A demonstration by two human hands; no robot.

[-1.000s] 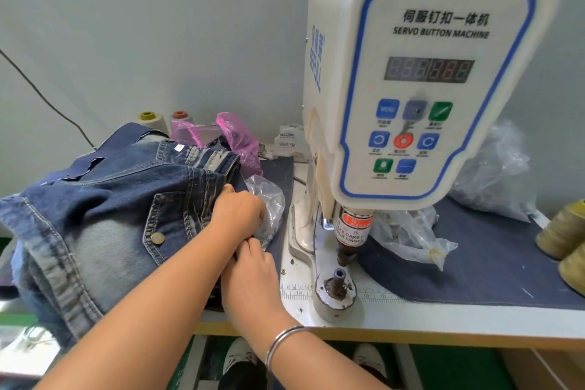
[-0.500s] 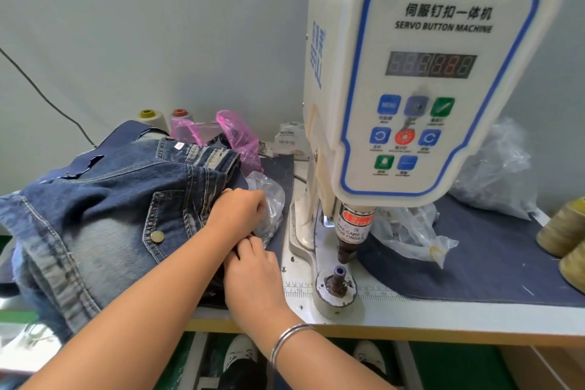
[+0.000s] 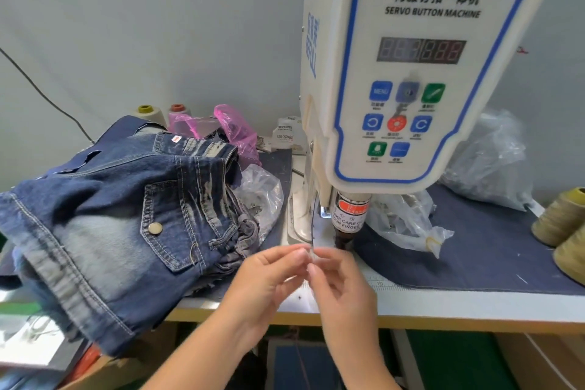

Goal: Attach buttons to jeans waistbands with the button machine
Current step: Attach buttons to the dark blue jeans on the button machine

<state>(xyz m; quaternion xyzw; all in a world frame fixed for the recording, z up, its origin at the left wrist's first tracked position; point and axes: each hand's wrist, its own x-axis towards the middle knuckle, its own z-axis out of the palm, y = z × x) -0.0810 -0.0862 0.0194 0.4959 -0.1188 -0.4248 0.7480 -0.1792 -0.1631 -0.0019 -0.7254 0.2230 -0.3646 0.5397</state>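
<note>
A pile of blue jeans [image 3: 104, 212] lies on the left of the table, with a metal button [image 3: 155, 227] on a pocket flap. The white servo button machine [image 3: 411, 73] stands at centre right, its punch head [image 3: 348, 218] hanging just behind my hands. My left hand [image 3: 269, 279] and my right hand [image 3: 342, 285] meet at the fingertips in front of the punch. Together they pinch a small pale piece [image 3: 311, 255], too blurred to tell what it is. My hands hide the lower die.
A clear bag of small metal parts [image 3: 264, 196] sits between the jeans and the machine, and another clear bag [image 3: 408, 225] lies to its right on the dark blue mat [image 3: 490, 250]. Thread cones [image 3: 560, 218] stand far right. A pink bag [image 3: 235, 131] is behind the jeans.
Both hands have left the jeans edge beside the clear bag and moved right and toward me, to the front of the punch, now holding a small piece between the fingertips.
</note>
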